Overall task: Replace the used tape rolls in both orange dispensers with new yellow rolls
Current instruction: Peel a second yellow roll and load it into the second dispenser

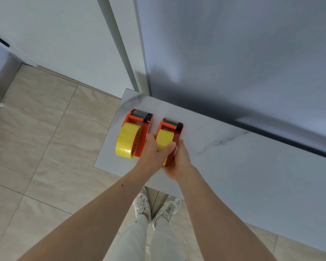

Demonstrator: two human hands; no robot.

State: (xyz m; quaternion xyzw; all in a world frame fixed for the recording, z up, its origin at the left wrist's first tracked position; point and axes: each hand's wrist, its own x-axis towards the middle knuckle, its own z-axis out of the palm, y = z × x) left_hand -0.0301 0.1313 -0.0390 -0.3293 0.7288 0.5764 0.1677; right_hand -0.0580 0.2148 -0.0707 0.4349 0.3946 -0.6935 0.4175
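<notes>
Two orange tape dispensers stand side by side near the left end of a white marble table. The left dispenser carries a full yellow tape roll and nobody touches it. The right dispenser holds another yellow roll, partly hidden by my fingers. My left hand wraps over that roll from the left, thumb across its front. My right hand grips the right dispenser's lower orange body from the right. Both dispensers have grey cutter blades at their far ends.
A dark grey cabinet front rises directly behind the table. Beige floor tiles lie to the left, past the table's left edge. My legs and white shoes stand at the table's near edge. A white wall is at the far left.
</notes>
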